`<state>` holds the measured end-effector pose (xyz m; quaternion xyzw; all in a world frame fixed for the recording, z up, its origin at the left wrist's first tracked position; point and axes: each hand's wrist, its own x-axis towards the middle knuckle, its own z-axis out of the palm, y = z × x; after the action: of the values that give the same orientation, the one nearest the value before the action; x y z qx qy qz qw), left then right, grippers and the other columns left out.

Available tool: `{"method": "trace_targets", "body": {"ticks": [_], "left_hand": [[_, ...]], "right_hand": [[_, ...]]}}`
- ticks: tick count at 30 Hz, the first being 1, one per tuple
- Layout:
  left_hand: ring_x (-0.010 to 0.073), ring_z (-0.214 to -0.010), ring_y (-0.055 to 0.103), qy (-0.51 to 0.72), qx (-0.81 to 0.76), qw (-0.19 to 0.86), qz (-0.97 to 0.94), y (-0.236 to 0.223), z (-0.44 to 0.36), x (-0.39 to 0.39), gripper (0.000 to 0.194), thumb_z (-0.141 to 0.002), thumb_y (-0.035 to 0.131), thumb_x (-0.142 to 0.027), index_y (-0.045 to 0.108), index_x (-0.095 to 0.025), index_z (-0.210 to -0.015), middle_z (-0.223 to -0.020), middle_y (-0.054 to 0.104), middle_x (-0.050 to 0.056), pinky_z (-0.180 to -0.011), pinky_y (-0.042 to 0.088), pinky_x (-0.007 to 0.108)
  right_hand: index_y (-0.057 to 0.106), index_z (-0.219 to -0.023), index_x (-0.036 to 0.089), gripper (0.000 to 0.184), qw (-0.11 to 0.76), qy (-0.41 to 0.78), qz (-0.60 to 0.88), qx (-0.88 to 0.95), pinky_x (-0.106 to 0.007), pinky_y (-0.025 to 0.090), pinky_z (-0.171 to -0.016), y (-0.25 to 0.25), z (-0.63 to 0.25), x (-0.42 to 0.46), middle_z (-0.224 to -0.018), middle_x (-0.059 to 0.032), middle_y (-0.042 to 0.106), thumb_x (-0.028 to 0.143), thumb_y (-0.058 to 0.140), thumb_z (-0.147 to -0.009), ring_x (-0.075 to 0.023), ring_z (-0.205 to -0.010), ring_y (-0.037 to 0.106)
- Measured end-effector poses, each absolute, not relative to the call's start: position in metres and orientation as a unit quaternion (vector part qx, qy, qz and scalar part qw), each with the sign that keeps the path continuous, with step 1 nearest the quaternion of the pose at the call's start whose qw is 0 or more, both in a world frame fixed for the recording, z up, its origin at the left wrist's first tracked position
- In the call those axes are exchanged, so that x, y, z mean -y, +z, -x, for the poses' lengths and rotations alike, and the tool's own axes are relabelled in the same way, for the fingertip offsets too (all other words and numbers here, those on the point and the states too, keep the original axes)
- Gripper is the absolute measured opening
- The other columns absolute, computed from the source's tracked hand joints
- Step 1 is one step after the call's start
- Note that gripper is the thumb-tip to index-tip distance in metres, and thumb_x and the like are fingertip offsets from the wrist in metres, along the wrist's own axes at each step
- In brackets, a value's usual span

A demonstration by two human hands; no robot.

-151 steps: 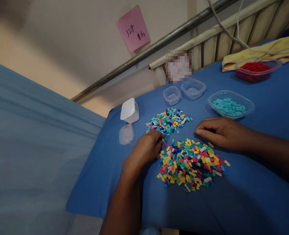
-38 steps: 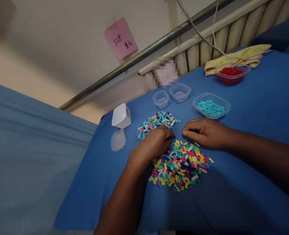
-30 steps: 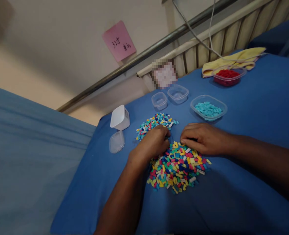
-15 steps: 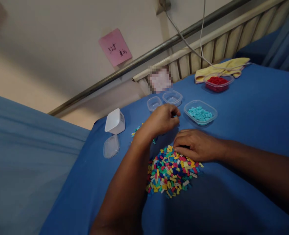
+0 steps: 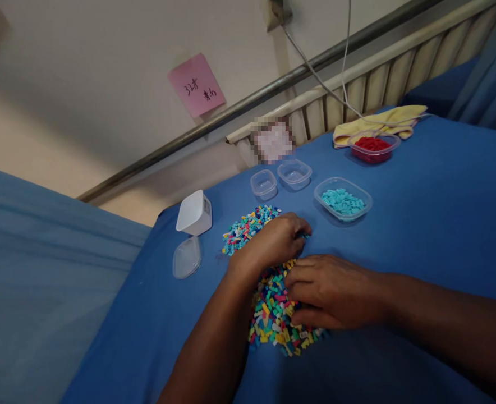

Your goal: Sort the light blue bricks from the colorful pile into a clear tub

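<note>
Two heaps of small coloured plastic pieces lie on a blue cloth (image 5: 420, 235). My left hand (image 5: 275, 241) rests curled at the right edge of the far heap (image 5: 246, 227), fingertips pinched together on the cloth. What it holds, if anything, is hidden. My right hand (image 5: 330, 289) lies palm down over the near heap (image 5: 273, 322), fingers bent and pressed into the pieces. A clear tub of turquoise pieces (image 5: 343, 200) stands just beyond my hands.
Two empty clear tubs (image 5: 263, 184) (image 5: 294, 174) stand behind the far heap. A white box (image 5: 194, 213) and a clear lid (image 5: 187, 258) lie at the left. A tub of red pieces (image 5: 372, 148) sits by a yellow cloth (image 5: 378, 120). A radiator and cable run behind.
My left hand rose toward the tubs half a second ago and has come back down by the far heap. My right hand slid nearer, onto the near heap.
</note>
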<state>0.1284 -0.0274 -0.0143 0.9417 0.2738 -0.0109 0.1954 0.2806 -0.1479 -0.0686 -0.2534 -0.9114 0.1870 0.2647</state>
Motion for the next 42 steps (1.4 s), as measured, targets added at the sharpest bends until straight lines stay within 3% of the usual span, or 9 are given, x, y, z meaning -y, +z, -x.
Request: {"method": "trace_targets", "body": {"ticks": [6, 11, 16, 24, 28, 32, 35, 38, 42], "left_hand": [[0.0253, -0.097, 0.072, -0.055, -0.261, 0.154, -0.951, -0.014, -0.140, 0.021, 0.031, -0.090, 0.064, -0.008, 0.081, -0.018, -0.114, -0.110, 0.077, 0.009, -0.087, 0.056, 0.034], [0.0184, -0.078, 0.068, -0.004, -0.292, 0.263, -0.920, -0.001, -0.148, 0.004, 0.020, -0.085, 0.068, -0.010, 0.077, -0.017, -0.102, -0.091, 0.076, 0.002, -0.072, 0.052, 0.030], [0.0175, -0.087, 0.070, 0.104, -0.262, 0.318, -0.905, 0.022, -0.182, -0.004, 0.021, -0.092, 0.069, -0.015, 0.077, -0.015, -0.111, -0.097, 0.076, 0.004, -0.081, 0.055, 0.030], [0.0295, -0.108, 0.074, -0.018, -0.368, 0.051, -0.928, 0.011, -0.152, -0.003, 0.024, -0.100, 0.067, -0.017, 0.082, -0.013, -0.119, -0.116, 0.079, 0.015, -0.096, 0.057, 0.040], [0.0286, -0.111, 0.074, -0.058, -0.398, 0.045, -0.915, -0.013, -0.112, 0.010, 0.028, -0.098, 0.064, -0.014, 0.083, -0.019, -0.117, -0.120, 0.078, 0.012, -0.098, 0.057, 0.038], [0.0268, -0.113, 0.074, 0.072, -0.416, 0.144, -0.895, -0.020, -0.088, 0.024, 0.025, -0.101, 0.064, -0.019, 0.080, -0.020, -0.119, -0.118, 0.080, 0.010, -0.105, 0.056, 0.040], [0.0240, -0.101, 0.077, 0.187, -0.457, 0.351, -0.796, -0.019, -0.076, 0.034, 0.023, -0.101, 0.070, -0.030, 0.078, -0.020, -0.121, -0.109, 0.081, 0.008, -0.096, 0.060, 0.039], [0.0213, -0.095, 0.078, 0.265, -0.457, 0.554, -0.643, -0.022, -0.067, 0.044, 0.037, -0.092, 0.086, -0.039, 0.076, -0.018, -0.120, -0.107, 0.081, 0.008, -0.089, 0.061, 0.035], [0.0212, -0.101, 0.079, 0.297, -0.448, 0.636, -0.553, -0.028, -0.057, 0.053, 0.047, -0.076, 0.100, -0.037, 0.078, -0.017, -0.113, -0.111, 0.080, 0.008, -0.094, 0.061, 0.035]], "right_hand": [[0.077, -0.099, 0.018, 0.043, 0.300, 0.193, 0.254, 0.899, -0.040, 0.053, -0.087, -0.071, -0.286, 0.141, -0.104, -0.0099, 0.080, 0.051, 0.055, -0.115, -0.0243, -0.095, 0.070], [0.078, -0.104, 0.018, 0.043, 0.327, 0.218, 0.279, 0.876, -0.041, 0.056, -0.092, -0.074, -0.289, 0.133, -0.106, -0.0099, 0.081, 0.049, 0.052, -0.117, -0.0240, -0.098, 0.072], [0.078, -0.103, 0.021, 0.037, 0.335, 0.251, 0.292, 0.860, -0.039, 0.056, -0.092, -0.073, -0.293, 0.131, -0.104, -0.0074, 0.080, 0.044, 0.054, -0.116, -0.0229, -0.098, 0.073], [0.078, -0.101, 0.018, 0.030, 0.372, 0.230, 0.335, 0.834, -0.039, 0.055, -0.090, -0.077, -0.305, 0.122, -0.100, -0.0097, 0.078, 0.034, 0.056, -0.115, -0.0237, -0.095, 0.072], [0.076, -0.098, 0.018, 0.024, 0.384, 0.205, 0.388, 0.813, -0.039, 0.053, -0.088, -0.084, -0.306, 0.116, -0.096, -0.0092, 0.077, 0.028, 0.059, -0.112, -0.0240, -0.093, 0.071], [0.075, -0.095, 0.019, 0.025, 0.385, 0.222, 0.406, 0.798, -0.038, 0.053, -0.086, -0.086, -0.305, 0.114, -0.095, -0.0080, 0.077, 0.029, 0.058, -0.111, -0.0232, -0.091, 0.071], [0.074, -0.093, 0.020, 0.026, 0.396, 0.240, 0.416, 0.783, -0.037, 0.053, -0.085, -0.085, -0.306, 0.113, -0.094, -0.0073, 0.077, 0.029, 0.058, -0.111, -0.0229, -0.090, 0.071], [0.074, -0.093, 0.020, 0.026, 0.401, 0.254, 0.420, 0.774, -0.038, 0.053, -0.086, -0.086, -0.305, 0.112, -0.095, -0.0073, 0.076, 0.028, 0.057, -0.111, -0.0231, -0.091, 0.071], [0.073, -0.094, 0.021, 0.024, 0.402, 0.259, 0.421, 0.771, -0.039, 0.053, -0.085, -0.086, -0.305, 0.112, -0.094, -0.0069, 0.076, 0.028, 0.057, -0.110, -0.0230, -0.090, 0.071]]}}
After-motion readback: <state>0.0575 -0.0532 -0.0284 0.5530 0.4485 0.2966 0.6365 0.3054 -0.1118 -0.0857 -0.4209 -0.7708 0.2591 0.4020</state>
